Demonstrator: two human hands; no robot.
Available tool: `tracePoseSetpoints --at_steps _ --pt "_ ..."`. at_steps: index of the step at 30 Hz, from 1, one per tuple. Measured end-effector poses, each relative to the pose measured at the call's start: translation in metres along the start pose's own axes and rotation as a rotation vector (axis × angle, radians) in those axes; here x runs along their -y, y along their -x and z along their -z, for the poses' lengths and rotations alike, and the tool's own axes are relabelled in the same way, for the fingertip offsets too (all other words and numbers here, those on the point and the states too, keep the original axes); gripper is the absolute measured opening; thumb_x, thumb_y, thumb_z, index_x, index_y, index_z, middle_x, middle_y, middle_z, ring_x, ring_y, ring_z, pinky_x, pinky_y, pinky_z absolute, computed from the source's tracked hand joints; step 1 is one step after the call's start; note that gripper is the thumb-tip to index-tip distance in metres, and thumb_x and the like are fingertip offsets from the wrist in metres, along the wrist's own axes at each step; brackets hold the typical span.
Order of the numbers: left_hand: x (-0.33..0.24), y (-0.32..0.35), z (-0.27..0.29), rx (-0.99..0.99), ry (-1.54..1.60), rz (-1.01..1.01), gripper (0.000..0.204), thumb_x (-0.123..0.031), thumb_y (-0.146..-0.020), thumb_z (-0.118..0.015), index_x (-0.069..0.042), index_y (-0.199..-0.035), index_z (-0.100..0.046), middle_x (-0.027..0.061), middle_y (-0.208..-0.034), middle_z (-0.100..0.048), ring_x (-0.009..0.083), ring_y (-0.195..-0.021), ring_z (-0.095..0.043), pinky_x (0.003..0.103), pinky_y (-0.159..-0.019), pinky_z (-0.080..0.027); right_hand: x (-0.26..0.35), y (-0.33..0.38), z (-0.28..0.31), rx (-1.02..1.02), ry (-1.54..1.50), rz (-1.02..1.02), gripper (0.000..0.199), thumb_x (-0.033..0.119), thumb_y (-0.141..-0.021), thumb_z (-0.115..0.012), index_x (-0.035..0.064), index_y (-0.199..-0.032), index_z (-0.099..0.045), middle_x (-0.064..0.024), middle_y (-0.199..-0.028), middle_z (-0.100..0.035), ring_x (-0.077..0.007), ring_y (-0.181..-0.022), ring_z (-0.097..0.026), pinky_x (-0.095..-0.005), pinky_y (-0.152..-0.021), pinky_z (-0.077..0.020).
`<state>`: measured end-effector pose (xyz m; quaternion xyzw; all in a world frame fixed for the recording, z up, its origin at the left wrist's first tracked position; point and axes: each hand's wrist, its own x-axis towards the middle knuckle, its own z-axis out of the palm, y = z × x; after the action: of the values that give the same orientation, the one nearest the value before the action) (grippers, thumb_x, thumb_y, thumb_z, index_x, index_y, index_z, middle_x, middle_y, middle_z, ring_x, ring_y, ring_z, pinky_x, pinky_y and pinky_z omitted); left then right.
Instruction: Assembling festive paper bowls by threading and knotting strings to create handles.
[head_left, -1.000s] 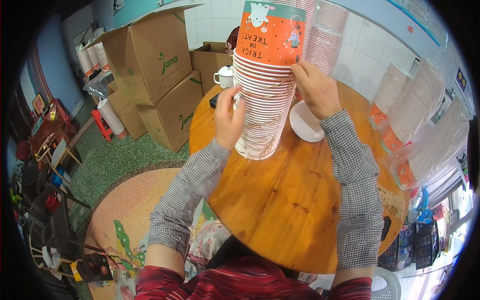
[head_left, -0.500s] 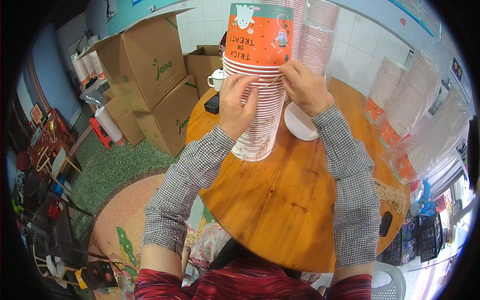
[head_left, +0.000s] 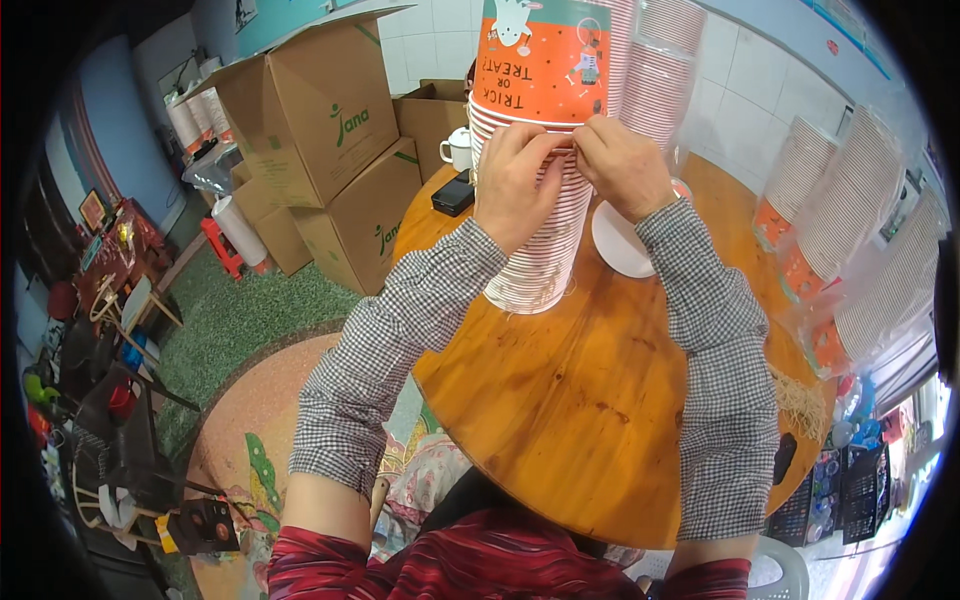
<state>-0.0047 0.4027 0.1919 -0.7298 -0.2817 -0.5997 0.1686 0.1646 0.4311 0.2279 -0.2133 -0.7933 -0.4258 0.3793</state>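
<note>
A tall stack of upside-down paper buckets point(head_left: 540, 265) stands on the round wooden table point(head_left: 560, 430) in front of me. The topmost bucket point(head_left: 545, 75) is orange and green with a printed pattern; below it mostly white rims show. At the rims just under it, my left hand point(head_left: 512, 190) and my right hand point(head_left: 628, 168) meet, fingertips pinched close together. Between them runs a thin tan cord, mostly hidden by the fingers. More tan cord ends hang by the stack's lower rims.
Wrapped bucket stacks point(head_left: 835, 210) stand at the table's right, with a bundle of tan cords point(head_left: 798, 405) nearer me. A white round lid point(head_left: 622, 243) lies behind my right wrist. Left of the stack are a white mug point(head_left: 457, 148), a black box point(head_left: 453, 195) and cardboard boxes point(head_left: 335, 120).
My hands have drawn together at the rims; the cord that stretched visibly between them is now mostly covered by fingers. The whole view has shifted slightly, moving the scene rightward.
</note>
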Motion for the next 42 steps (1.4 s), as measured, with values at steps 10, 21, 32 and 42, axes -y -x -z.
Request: tracePoseSetpoints --at_steps 10,21,32,42 --pt "0.013 -0.008 0.004 -0.009 -0.115 -0.081 0.021 -0.005 -0.075 -0.071 -0.008 -0.096 -0.068 0.0034 -0.086 -0.057 0.0224 -0.083 -0.056 0.035 -0.072 -0.041 0.01 -0.002 0.013 0.04 -0.574 -0.442 0.011 0.009 -0.081 -0.062 0.0047 -0.087 -0.053 -0.0083 -0.079 -0.057 -0.023 -0.066 -0.061 -0.0326 -0.057 -0.0495" --pt "0.035 0.026 0.035 0.03 -0.226 -0.017 0.012 -0.007 -0.079 -0.069 -0.007 -0.089 -0.063 0.0067 -0.091 -0.054 0.025 -0.089 -0.052 0.036 -0.078 -0.04 0.029 0.028 0.012 -0.099 -0.801 -0.581 0.013 0.0 -0.082 -0.06 0.002 -0.095 -0.059 -0.006 -0.095 -0.061 -0.0129 -0.071 -0.06 -0.0242 -0.057 -0.0473" --pt "0.029 0.164 0.015 0.236 0.273 0.641 0.06 -0.013 -0.088 -0.06 -0.001 -0.139 -0.031 0.0174 -0.128 -0.04 0.0289 -0.119 -0.043 0.038 -0.099 -0.04 0.077 0.125 -0.03 0.168 -0.92 -1.115 0.043 0.007 -0.088 -0.054 -0.0012 -0.13 -0.047 -0.0166 -0.115 -0.061 -0.019 -0.092 -0.063 -0.0326 -0.081 -0.0496" --pt "0.028 0.203 -0.01 0.163 0.347 0.764 0.066 -0.02 -0.093 -0.056 0.0 -0.146 -0.023 0.0226 -0.146 -0.027 0.0349 -0.136 -0.027 0.04 -0.113 -0.023 0.131 0.156 -0.072 0.178 -1.162 -1.286 0.077 0.001 -0.082 -0.056 -0.0008 -0.148 -0.016 -0.0245 -0.139 -0.044 -0.0269 -0.121 -0.054 -0.0312 -0.096 -0.0453"
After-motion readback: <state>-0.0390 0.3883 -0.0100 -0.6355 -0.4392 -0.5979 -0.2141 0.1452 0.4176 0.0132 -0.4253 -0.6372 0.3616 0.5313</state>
